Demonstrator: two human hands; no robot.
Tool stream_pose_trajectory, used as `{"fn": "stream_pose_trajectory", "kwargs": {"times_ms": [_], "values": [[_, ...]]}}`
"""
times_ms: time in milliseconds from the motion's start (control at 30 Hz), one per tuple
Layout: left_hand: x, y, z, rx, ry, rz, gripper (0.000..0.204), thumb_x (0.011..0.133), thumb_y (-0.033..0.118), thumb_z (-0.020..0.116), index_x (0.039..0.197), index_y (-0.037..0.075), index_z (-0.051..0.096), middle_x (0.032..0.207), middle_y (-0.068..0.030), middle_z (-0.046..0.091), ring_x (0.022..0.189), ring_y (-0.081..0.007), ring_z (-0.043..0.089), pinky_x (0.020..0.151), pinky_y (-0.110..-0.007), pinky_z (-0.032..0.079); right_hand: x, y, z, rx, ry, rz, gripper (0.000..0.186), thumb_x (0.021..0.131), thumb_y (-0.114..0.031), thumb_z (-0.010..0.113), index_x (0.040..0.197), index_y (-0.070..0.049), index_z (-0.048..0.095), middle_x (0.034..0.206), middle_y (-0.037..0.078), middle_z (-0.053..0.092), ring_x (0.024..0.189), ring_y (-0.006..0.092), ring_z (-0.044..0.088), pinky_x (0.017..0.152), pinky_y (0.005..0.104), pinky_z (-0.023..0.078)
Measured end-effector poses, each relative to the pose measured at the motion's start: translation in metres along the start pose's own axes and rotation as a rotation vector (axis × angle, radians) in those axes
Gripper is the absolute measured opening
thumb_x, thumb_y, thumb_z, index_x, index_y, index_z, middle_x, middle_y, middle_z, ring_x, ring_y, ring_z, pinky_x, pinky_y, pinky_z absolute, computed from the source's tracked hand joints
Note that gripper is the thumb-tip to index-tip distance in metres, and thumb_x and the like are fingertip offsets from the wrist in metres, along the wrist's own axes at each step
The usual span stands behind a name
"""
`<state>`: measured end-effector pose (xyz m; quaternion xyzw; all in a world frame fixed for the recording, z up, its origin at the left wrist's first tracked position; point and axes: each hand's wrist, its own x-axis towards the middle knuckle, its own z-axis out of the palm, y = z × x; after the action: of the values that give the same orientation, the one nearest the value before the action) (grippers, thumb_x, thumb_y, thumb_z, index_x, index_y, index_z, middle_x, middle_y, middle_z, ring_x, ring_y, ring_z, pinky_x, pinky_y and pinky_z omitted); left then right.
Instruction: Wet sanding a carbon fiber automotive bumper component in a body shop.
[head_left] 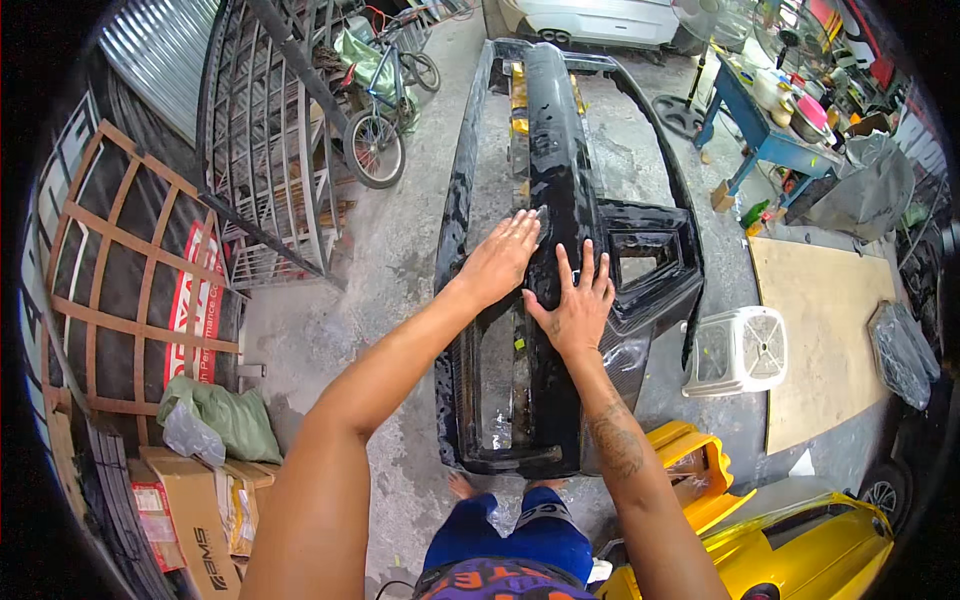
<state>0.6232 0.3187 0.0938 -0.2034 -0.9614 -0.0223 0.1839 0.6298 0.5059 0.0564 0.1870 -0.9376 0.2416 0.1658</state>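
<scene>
A large wet-looking black car bumper [548, 120] lies lengthwise before me, with a long middle strip and open frames at the sides. My left hand [503, 255] presses flat on that strip, fingers together, over a small greyish piece whose nature I cannot make out. Just right and a little nearer, my right hand [575, 305] rests on the bumper with its fingers spread and nothing held. Dark droplets or smears mark the black surface around both hands.
At left stand metal racks [270, 140], a bicycle [375, 140] and cardboard boxes [195, 515]. A blue table [760, 150] with clutter is upper right; a plywood sheet [820, 330], white plastic crate [735, 350] and yellow body panels [780, 550] lie right. A white car [590, 20] is behind.
</scene>
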Motion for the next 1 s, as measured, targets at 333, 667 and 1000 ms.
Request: {"fn": "stream_pose_trajectory", "kwargs": {"times_ms": [333,667,1000], "values": [[0.017,-0.014,0.006,-0.134,0.002,0.035,0.045,0.100,0.013,0.051,0.138,-0.010,0.050,0.147,-0.0270,0.050,0.139,-0.0369,0.047,0.117,-0.045,0.035,0.002,-0.007,-0.004,-0.065,0.034,0.019,0.088,0.077,-0.060,0.072,0.153,-0.026,0.044,0.163,0.015,0.030,0.147,0.0425,0.029,0.112,0.0561,0.031],[0.044,-0.012,0.037,0.021,-0.005,0.198,0.050,0.095,0.013,0.048,0.134,-0.017,0.051,0.145,-0.0328,0.048,0.138,-0.0410,0.047,0.117,-0.046,0.035,0.008,-0.008,-0.013,-0.120,-0.048,0.099,0.090,0.078,-0.060,0.074,0.155,-0.027,0.040,0.165,0.013,0.026,0.149,0.0417,0.025,0.115,0.0574,0.028],[0.034,-0.011,0.025,-0.306,-0.026,0.029,0.044,0.104,0.015,0.045,0.137,-0.012,0.050,0.148,-0.0293,0.047,0.140,-0.0401,0.045,0.117,-0.047,0.035,-0.279,-0.058,-0.125,0.120,0.130,0.632,0.066,0.086,-0.018,0.078,0.142,-0.003,0.047,0.139,0.025,0.047,0.130,0.0408,0.047,0.110,0.0449,0.038]]}}
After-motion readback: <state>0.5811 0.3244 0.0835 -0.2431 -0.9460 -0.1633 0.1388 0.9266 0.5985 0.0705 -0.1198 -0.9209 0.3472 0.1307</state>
